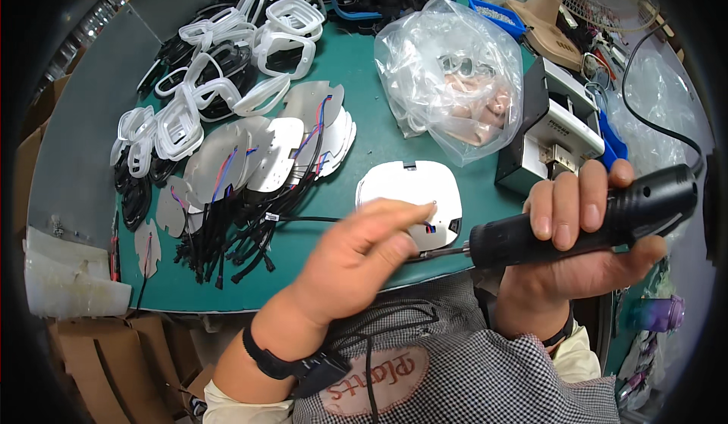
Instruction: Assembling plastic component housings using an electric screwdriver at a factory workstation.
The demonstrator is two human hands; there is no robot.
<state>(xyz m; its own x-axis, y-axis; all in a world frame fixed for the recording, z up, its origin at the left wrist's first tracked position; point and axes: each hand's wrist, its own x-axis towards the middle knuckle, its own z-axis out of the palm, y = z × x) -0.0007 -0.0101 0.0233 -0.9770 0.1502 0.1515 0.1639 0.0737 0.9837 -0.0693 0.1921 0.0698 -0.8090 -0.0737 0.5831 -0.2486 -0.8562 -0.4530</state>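
My right hand (565, 253) is wrapped round a black corded electric screwdriver (516, 238), held nearly level. Its thin metal bit points left, passing beneath my left thumb, where the tip is hidden. My left hand (360, 257) reaches over a white rounded plate (402, 183), fingers stretched to the right and thumb apart from them. No held thing shows in it, though the palm side is out of sight. The plate lies flat near the front edge of the table, with dark cutouts and a short red and blue wire by my fingertips. A black cable runs left from under that hand.
Stacked plates with wires (220, 159) lie to the left, beside white and black frames (292, 18). A clear plastic bag (413, 60) sits behind the plate. Rightward stand a boxy white-and-black machine (561, 125), a fan (542, 30) and a purple bottle (660, 314).
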